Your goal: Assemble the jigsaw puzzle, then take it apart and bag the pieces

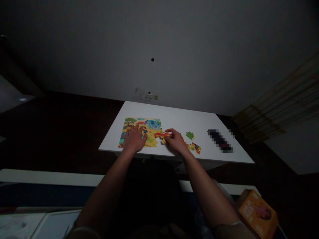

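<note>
Five slightly spread fingers of the left hand [135, 139] lie flat on the joined puzzle [152, 135], gripping nothing. At the puzzle's right edge, the right hand [176, 142] has thumb and fingers closed on an orange-red piece [162, 135]. Loose pieces [196, 148] lie right of the puzzle, and beyond them a pixelated dark object [220, 142]. Under the puzzle is a white table [174, 114]; behind the puzzle rises a dim grey wall [149, 39] with a socket strip [151, 96]. An orange box [259, 212] sits nearer than the puzzle, well to its right. The puzzle's picture faces the near side upright, its longer side running left to right; the held piece lies lengthwise likewise, one end toward the puzzle.
</note>
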A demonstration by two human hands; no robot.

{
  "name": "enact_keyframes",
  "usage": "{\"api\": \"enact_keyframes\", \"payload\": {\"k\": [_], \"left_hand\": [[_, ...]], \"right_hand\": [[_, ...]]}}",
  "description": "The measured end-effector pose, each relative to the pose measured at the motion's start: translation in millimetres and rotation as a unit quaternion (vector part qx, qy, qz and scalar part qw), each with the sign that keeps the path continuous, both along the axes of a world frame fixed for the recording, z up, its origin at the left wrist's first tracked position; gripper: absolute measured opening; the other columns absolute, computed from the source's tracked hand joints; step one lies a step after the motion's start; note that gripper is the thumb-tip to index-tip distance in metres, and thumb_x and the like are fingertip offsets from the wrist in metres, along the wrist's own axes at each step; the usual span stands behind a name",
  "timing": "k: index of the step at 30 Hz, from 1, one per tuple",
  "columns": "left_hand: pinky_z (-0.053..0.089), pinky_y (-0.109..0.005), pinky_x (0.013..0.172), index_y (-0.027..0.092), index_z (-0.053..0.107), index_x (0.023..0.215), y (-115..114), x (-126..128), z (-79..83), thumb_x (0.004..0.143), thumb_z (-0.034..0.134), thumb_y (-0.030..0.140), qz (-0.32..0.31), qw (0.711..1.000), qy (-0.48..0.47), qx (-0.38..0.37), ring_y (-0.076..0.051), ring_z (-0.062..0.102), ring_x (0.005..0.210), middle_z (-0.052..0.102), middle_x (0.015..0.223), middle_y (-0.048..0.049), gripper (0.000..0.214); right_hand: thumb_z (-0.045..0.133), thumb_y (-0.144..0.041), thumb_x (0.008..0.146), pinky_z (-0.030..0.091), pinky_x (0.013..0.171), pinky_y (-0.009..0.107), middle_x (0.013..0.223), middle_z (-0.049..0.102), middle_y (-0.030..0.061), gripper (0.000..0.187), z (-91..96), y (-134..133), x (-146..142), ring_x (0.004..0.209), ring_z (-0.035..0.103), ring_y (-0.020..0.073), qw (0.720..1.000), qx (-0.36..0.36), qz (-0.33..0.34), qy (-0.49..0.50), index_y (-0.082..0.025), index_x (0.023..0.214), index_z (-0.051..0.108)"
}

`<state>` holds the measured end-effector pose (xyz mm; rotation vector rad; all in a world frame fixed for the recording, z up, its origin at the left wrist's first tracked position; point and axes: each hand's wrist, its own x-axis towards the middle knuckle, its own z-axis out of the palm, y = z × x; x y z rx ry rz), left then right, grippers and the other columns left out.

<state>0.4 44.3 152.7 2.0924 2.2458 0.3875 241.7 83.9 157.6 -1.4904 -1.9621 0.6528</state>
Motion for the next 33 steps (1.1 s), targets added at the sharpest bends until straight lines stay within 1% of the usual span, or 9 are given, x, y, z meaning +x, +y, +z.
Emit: {"api": "enact_keyframes", "payload": {"k": [3,9,13,16,20,23,26,30,33], "left_hand": [[0.016,-0.053,0.125,0.026,0.042,0.152,0.1,-0.1,-0.2,0.101,0.031,0.054,-0.002,1.000,0.000,-0.001,-0.032,0.024,0.154,0.034,0.164,-0.0081,0.060],[0.016,-0.053,0.125,0.027,0.040,0.154,-1.0,0.1,1.5,0.100,0.032,0.054,0.002,1.000,-0.008,-0.010,-0.031,0.023,0.154,0.030,0.166,-0.0064,0.061],[0.016,-0.053,0.125,0.028,0.041,0.153,-1.6,0.0,1.4,0.100,0.033,0.053,0.003,1.000,-0.017,-0.005,-0.031,0.023,0.154,0.033,0.165,-0.0059,0.059],[0.016,-0.053,0.125,0.027,0.041,0.153,-1.3,-0.4,0.1,0.100,0.032,0.053,0.001,1.000,-0.014,-0.005,-0.031,0.023,0.154,0.033,0.165,-0.0063,0.060],[0.016,-0.053,0.125,0.025,0.040,0.154,-1.1,0.1,0.6,0.100,0.031,0.055,0.002,1.000,-0.006,-0.006,-0.033,0.024,0.154,0.033,0.165,-0.0080,0.062],[0.016,-0.053,0.125,0.026,0.040,0.154,-1.4,1.1,3.3,0.100,0.031,0.054,-0.001,1.000,0.000,-0.009,-0.032,0.023,0.154,0.032,0.165,-0.0067,0.061],[0.016,-0.053,0.125,0.027,0.040,0.154,-1.2,1.5,5.4,0.100,0.029,0.053,-0.002,1.000,0.001,-0.011,-0.032,0.023,0.154,0.031,0.166,-0.0058,0.060],[0.018,-0.054,0.124,0.026,0.039,0.154,1.2,0.5,4.6,0.100,0.027,0.055,-0.010,1.000,0.010,-0.018,-0.033,0.024,0.153,0.030,0.166,-0.0068,0.063],[0.019,-0.054,0.124,0.025,0.038,0.155,2.7,-0.3,2.7,0.100,0.025,0.056,-0.016,0.999,0.019,-0.021,-0.034,0.024,0.153,0.029,0.167,-0.0074,0.064]], "right_hand": [[0.061,-0.034,0.082,0.044,0.063,0.029,0.079,0.071,0.0035,0.035,-3.6,-6.9,-10.7,0.067,0.062,0.0180,0.998,-0.042,-0.006,0.045,-0.020,0.112,0.068],[0.067,-0.035,0.080,0.046,0.071,0.032,0.093,0.072,0.0085,0.026,-0.5,-11.1,-19.7,0.080,0.064,0.0224,0.999,-0.003,0.012,-0.035,-0.021,0.102,0.072],[0.066,-0.036,0.084,0.046,0.076,0.036,0.095,0.069,0.0121,0.027,0.9,-13.3,-22.4,0.083,0.062,0.0245,0.994,0.023,0.017,-0.101,-0.019,0.103,0.074],[0.065,-0.037,0.086,0.047,0.081,0.039,0.098,0.065,0.0146,0.030,0.4,-14.3,-23.4,0.086,0.061,0.0258,0.990,0.040,0.018,-0.132,-0.017,0.106,0.075],[0.063,-0.035,0.089,0.047,0.087,0.038,0.101,0.061,0.0144,0.030,-0.3,-18.1,-23.4,0.090,0.060,0.0253,0.989,0.053,0.040,-0.129,-0.019,0.112,0.076],[0.056,-0.032,0.095,0.047,0.088,0.036,0.099,0.060,0.0128,0.027,-1.8,-24.1,-24.3,0.093,0.059,0.0239,0.987,0.061,0.063,-0.131,-0.020,0.108,0.077],[0.052,-0.031,0.098,0.046,0.087,0.035,0.102,0.060,0.0127,0.028,-2.9,-29.9,-25.4,0.094,0.059,0.0229,0.987,0.067,0.066,-0.134,-0.020,0.108,0.076],[0.051,-0.033,0.099,0.047,0.091,0.035,0.106,0.062,0.0125,0.032,1.9,-29.1,-15.7,0.096,0.060,0.0226,0.990,0.065,0.077,-0.096,-0.022,0.120,0.072],[0.049,-0.031,0.100,0.046,0.094,0.037,0.110,0.065,0.0135,0.035,9.8,-20.6,11.3,0.101,0.061,0.0234,0.993,0.085,0.042,-0.068,-0.019,0.126,0.069]]}}
